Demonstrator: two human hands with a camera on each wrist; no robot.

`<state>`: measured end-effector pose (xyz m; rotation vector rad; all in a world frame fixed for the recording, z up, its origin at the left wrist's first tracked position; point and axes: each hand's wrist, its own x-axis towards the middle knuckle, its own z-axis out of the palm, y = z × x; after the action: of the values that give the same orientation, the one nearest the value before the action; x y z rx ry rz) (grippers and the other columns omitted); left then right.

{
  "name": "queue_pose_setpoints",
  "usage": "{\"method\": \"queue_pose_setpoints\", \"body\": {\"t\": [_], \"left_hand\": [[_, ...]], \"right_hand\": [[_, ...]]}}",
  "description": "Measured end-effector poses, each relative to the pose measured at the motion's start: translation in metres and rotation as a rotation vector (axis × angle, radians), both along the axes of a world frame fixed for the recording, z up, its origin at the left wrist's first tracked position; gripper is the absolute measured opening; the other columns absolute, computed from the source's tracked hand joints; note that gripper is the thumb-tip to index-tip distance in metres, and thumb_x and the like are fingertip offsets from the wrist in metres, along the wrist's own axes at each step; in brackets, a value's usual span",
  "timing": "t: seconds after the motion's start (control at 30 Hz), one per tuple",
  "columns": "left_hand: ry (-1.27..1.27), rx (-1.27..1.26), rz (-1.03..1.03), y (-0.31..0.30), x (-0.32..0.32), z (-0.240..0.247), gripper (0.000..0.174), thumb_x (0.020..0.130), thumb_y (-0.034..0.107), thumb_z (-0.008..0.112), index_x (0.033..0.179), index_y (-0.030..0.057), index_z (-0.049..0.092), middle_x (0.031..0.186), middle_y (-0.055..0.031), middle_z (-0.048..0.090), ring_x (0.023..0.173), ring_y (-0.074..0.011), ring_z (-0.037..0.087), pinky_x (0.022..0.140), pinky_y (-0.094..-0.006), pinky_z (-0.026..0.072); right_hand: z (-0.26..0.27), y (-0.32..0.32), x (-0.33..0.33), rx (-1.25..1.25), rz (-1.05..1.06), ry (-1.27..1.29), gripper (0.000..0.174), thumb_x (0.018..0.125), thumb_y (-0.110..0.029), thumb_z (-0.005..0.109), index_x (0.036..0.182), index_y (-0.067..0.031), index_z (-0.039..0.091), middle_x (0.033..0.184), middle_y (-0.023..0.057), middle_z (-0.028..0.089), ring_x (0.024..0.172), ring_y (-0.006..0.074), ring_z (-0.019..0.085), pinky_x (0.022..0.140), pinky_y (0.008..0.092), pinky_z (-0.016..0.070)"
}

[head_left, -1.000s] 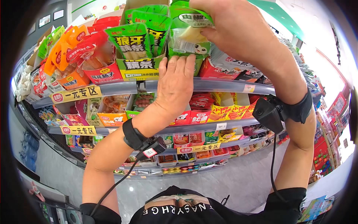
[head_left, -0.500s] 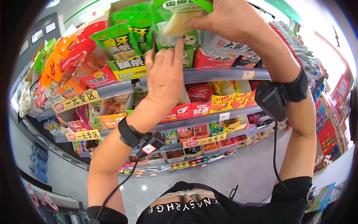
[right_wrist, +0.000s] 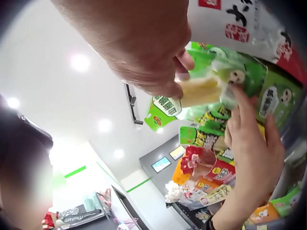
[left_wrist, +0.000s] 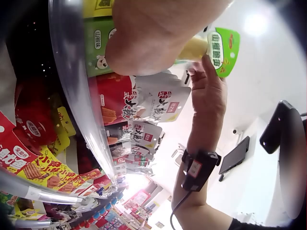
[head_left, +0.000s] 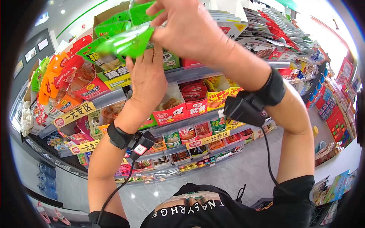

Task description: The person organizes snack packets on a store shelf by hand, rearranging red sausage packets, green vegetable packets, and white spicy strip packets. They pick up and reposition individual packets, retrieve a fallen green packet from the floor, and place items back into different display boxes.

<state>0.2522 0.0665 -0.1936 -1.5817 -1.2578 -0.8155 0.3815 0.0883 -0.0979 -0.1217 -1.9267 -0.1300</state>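
My right hand (head_left: 186,28) pinches a green snack packet (head_left: 137,40) with a clear window. The packet is tilted over the top shelf, its pale yellow filling (right_wrist: 201,91) showing in the right wrist view. Just below, my left hand (head_left: 148,78) is raised at the shelf front with fingers extended, and its fingertips (right_wrist: 238,93) reach the packet's lower end in the right wrist view. Behind those fingers stands a green display box (right_wrist: 276,98) with a cartoon face. More green packets (right_wrist: 249,74) stand upright in it.
Green packets in a yellow-green box (head_left: 118,78) stand to the left, with red packets (head_left: 83,70) and orange packets (head_left: 57,76) beyond. Grey-white packets (left_wrist: 165,98) stand to the right. The shelf's clear front rail (head_left: 186,74) runs below; lower shelves hold boxed snacks.
My right hand has moved left across the view, tipping the packet from upright to slanted with its face turned. My left hand stays by the box front, while the head view has shifted.
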Motion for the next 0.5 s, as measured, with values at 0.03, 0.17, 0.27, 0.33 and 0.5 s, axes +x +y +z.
{"method": "queue_pose_setpoints", "body": {"t": [0.03, 0.17, 0.27, 0.33, 0.5], "left_hand": [[0.014, 0.017, -0.009, 0.001, -0.002, 0.002, 0.048, 0.072, 0.001, 0.054, 0.119, 0.0008, 0.044, 0.100, -0.0145, 0.052, 0.097, -0.0303, 0.049, 0.093, -0.0481, 0.0306], [-0.037, -0.031, -0.216, 0.017, -0.019, -0.011, 0.036, 0.067, 0.001, 0.054, 0.104, 0.0009, 0.054, 0.104, -0.0180, 0.055, 0.098, -0.0379, 0.050, 0.085, -0.0490, 0.0361], [-0.008, -0.007, -0.233, 0.006, -0.009, -0.003, 0.035, 0.070, 0.007, 0.056, 0.105, 0.0031, 0.055, 0.105, -0.0173, 0.056, 0.099, -0.0374, 0.051, 0.086, -0.0470, 0.0374], [-0.077, -0.043, -0.360, 0.003, -0.009, -0.003, 0.043, 0.073, 0.016, 0.057, 0.115, 0.0054, 0.051, 0.117, -0.0152, 0.052, 0.109, -0.0343, 0.048, 0.092, -0.0496, 0.0334], [0.153, -0.003, -0.156, 0.010, -0.025, -0.012, 0.055, 0.074, 0.028, 0.056, 0.124, 0.0093, 0.043, 0.129, -0.0130, 0.043, 0.120, -0.0304, 0.039, 0.096, -0.0586, 0.0218]], "right_hand": [[-0.007, -0.002, -0.001, 0.056, -0.079, -0.034, 0.032, 0.065, -0.007, 0.062, 0.096, -0.0033, 0.054, 0.083, 0.0181, 0.059, 0.079, 0.0326, 0.060, 0.070, 0.0413, 0.0488], [-0.025, -0.012, 0.001, 0.111, -0.229, -0.135, 0.037, 0.067, -0.006, 0.061, 0.102, 0.0002, 0.050, 0.096, 0.0206, 0.055, 0.091, 0.0358, 0.055, 0.078, 0.0398, 0.0464], [-0.031, -0.023, 0.002, 0.073, -0.215, -0.096, 0.047, 0.069, -0.005, 0.059, 0.114, 0.0009, 0.045, 0.108, 0.0233, 0.051, 0.102, 0.0371, 0.049, 0.088, 0.0398, 0.0413], [-0.046, -0.032, -0.004, 0.202, -0.190, -0.005, 0.048, 0.067, -0.001, 0.057, 0.112, 0.0030, 0.043, 0.108, 0.0255, 0.047, 0.103, 0.0380, 0.047, 0.090, 0.0396, 0.0406], [-0.073, -0.015, -0.013, -0.003, -0.156, 0.039, 0.058, 0.069, 0.000, 0.054, 0.123, 0.0027, 0.036, 0.120, 0.0287, 0.040, 0.113, 0.0408, 0.039, 0.097, 0.0412, 0.0333]]}}
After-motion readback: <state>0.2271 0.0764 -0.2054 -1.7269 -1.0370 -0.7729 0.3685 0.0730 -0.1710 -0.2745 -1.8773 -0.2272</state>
